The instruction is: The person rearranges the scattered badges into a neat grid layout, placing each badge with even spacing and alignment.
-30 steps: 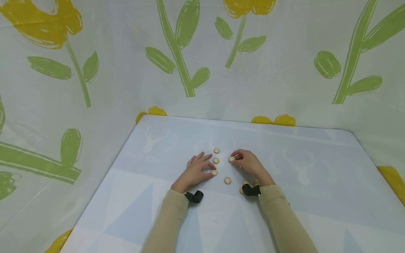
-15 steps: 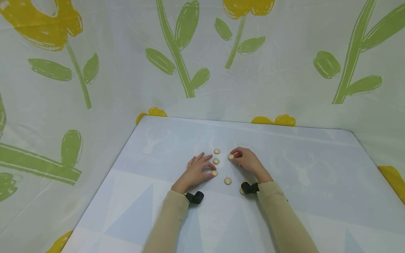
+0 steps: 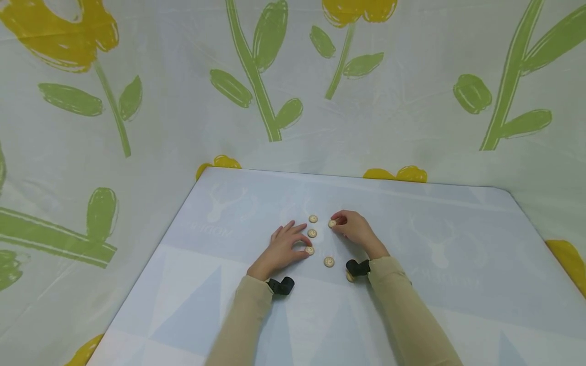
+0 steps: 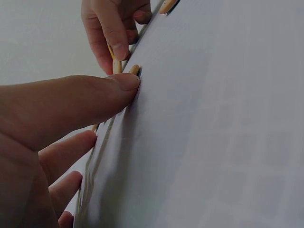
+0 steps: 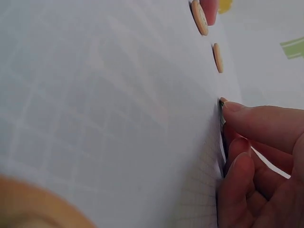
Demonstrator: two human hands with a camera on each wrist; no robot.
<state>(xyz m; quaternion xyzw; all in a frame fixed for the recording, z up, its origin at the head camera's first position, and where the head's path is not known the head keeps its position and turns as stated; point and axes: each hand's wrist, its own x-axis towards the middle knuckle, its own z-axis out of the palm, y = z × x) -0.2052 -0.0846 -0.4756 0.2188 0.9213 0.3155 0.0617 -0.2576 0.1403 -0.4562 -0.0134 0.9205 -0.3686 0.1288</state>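
My left hand [image 3: 280,250] pinches a small round wooden disc [image 3: 310,250] by its edge, between thumb and index finger, with the other fingers spread over the table. My right hand [image 3: 358,232] holds another wooden disc [image 3: 332,223] between thumb and fingertips. Two more discs lie between the hands: a far disc [image 3: 313,218] and a middle disc [image 3: 312,233]. In the left wrist view the thumb [image 4: 109,92] covers most of its disc [image 4: 135,70]. The right wrist view shows the right thumb [image 5: 256,121] on a disc [image 5: 223,100]. Dark marks on the discs are too small to read.
One loose disc [image 3: 329,262] lies in front of the hands. Another disc [image 3: 350,276] is partly hidden under the right wrist camera [image 3: 357,267]. The pale blue table [image 3: 435,300] meets a flower-printed cloth [image 3: 403,127] at its far and left edges.
My right hand has moved a little away from me and to the left with its disc. The left hand stays in place on its disc.
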